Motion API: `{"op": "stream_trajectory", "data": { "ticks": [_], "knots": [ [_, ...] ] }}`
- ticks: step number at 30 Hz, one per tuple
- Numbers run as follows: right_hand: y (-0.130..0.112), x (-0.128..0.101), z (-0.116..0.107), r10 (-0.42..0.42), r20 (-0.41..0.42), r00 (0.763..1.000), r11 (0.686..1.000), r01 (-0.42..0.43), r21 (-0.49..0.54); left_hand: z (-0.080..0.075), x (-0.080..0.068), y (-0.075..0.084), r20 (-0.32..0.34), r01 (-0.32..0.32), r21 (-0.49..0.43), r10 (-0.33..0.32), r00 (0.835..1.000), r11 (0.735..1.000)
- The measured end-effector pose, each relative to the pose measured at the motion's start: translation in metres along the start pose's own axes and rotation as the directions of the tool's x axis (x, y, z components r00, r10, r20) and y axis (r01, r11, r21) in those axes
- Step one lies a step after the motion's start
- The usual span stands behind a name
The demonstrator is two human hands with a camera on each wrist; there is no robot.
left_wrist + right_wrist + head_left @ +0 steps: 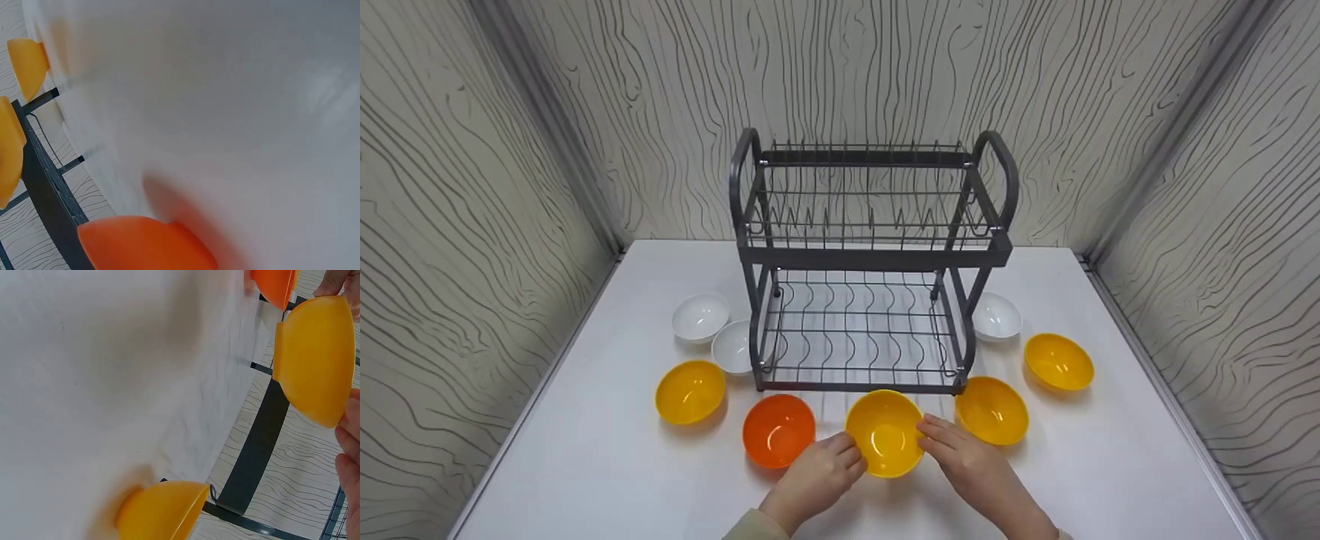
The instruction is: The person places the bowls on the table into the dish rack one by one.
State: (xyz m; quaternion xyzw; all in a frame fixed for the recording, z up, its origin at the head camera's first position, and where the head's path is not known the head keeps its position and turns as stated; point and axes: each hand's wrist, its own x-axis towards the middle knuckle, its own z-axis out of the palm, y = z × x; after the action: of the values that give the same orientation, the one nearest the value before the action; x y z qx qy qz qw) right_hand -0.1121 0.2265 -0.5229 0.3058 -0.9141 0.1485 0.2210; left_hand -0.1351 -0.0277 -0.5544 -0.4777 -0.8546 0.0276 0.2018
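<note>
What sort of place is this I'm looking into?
Probably a staged work booth rather than a real kitchen: wood-grain panels enclose the back and both sides of a white table, where a dish rack stands.

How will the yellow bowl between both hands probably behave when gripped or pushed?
The yellow bowl is probably stiff: its rim looks round between left hand and right hand. Its glossy surface may slip. Its narrow foot might let it tip when pushed.
</note>
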Motion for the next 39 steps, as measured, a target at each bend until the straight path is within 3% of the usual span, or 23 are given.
{"op": "stream_trajectory", "data": {
  "ticks": [4,8,10,13,16,18,21,23,26,32,37,39],
  "knots": [
    [-0.003,-0.001,-0.002,0.145,-0.116,0.983,0.976,-0.123,0.179,-0.001,-0.001,0.002,-0.031,0.027,-0.014,-0.027,0.999,1.0],
    [-0.008,0.002,-0.001,0.32,-0.165,0.933,0.903,-0.248,0.35,-0.004,0.0,0.003,-0.082,0.047,0.013,-0.046,0.996,0.999],
    [-0.011,0.006,-0.001,0.416,-0.144,0.898,0.84,-0.318,0.44,-0.006,0.001,0.004,-0.104,0.055,0.028,-0.052,0.993,0.998],
    [-0.017,0.012,-0.001,0.543,-0.054,0.838,0.711,-0.424,0.561,-0.007,0.001,0.006,-0.128,0.059,0.051,-0.052,0.99,0.997],
    [-0.021,0.018,-0.002,0.611,0.042,0.791,0.59,-0.49,0.642,-0.008,0.003,0.009,-0.165,0.063,0.063,-0.052,0.985,0.996],
    [-0.023,0.022,-0.002,0.629,0.089,0.772,0.53,-0.51,0.677,-0.008,0.004,0.01,-0.199,0.071,0.058,-0.058,0.978,0.996],
    [-0.025,0.024,0.0,0.636,0.137,0.759,0.47,-0.522,0.711,-0.007,0.006,0.013,-0.265,0.083,0.038,-0.07,0.962,0.996],
    [-0.026,0.025,0.002,0.635,0.143,0.759,0.459,-0.519,0.721,-0.007,0.008,0.014,-0.304,0.084,0.05,-0.064,0.95,0.995],
    [-0.028,0.026,0.004,0.621,0.125,0.774,0.476,-0.499,0.724,-0.004,0.008,0.014,-0.338,0.081,0.085,-0.048,0.94,0.993],
    [-0.033,0.027,0.005,0.585,0.084,0.807,0.514,-0.449,0.731,-0.004,0.007,0.017,-0.288,0.088,0.083,-0.061,0.956,0.993],
    [-0.034,0.028,0.006,0.563,0.05,0.825,0.5,-0.388,0.774,-0.013,0.01,0.017,-0.312,0.101,0.077,-0.072,0.947,0.992],
    [-0.035,0.028,0.007,0.563,0.058,0.824,0.477,-0.382,0.792,-0.02,0.01,0.017,-0.331,0.099,0.08,-0.068,0.941,0.992]
  ]
}}
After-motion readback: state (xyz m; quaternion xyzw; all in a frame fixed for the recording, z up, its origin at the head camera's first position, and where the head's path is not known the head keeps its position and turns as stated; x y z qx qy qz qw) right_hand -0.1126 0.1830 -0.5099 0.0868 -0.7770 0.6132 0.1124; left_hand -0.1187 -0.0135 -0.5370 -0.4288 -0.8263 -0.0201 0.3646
